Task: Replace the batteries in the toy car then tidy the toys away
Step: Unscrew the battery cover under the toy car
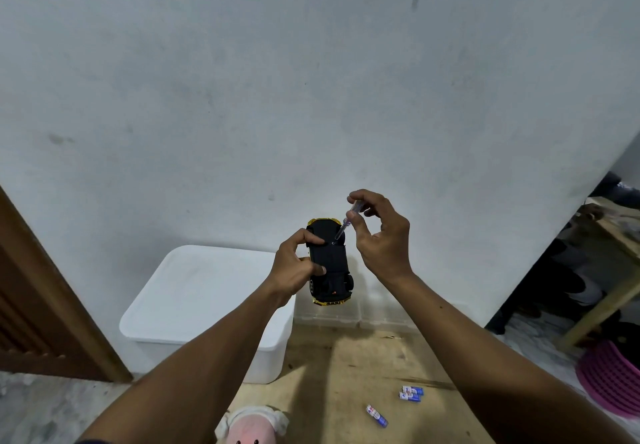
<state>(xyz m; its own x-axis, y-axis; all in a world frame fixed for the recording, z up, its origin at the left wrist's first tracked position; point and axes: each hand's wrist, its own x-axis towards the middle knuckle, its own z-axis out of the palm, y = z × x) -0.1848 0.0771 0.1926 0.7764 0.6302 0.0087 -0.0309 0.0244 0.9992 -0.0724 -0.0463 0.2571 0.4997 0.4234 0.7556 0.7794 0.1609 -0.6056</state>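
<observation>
My left hand (298, 268) grips a toy car (330, 263) held up in front of the wall, turned upside down so its black underside faces me; yellow bodywork shows at both ends. My right hand (379, 235) pinches a small screwdriver (346, 222) with a clear handle, its tip touching the car's underside near the far end. Several blue-and-white batteries lie on the floor lower right: two together (411, 394) and one alone (377, 416).
A white lidded plastic box (194, 301) stands against the wall at the left. A pink plush toy (251, 426) lies at the bottom edge. A brown wooden door (41, 312) is far left. A wooden table leg (602, 308) and pink basket (609, 378) are right.
</observation>
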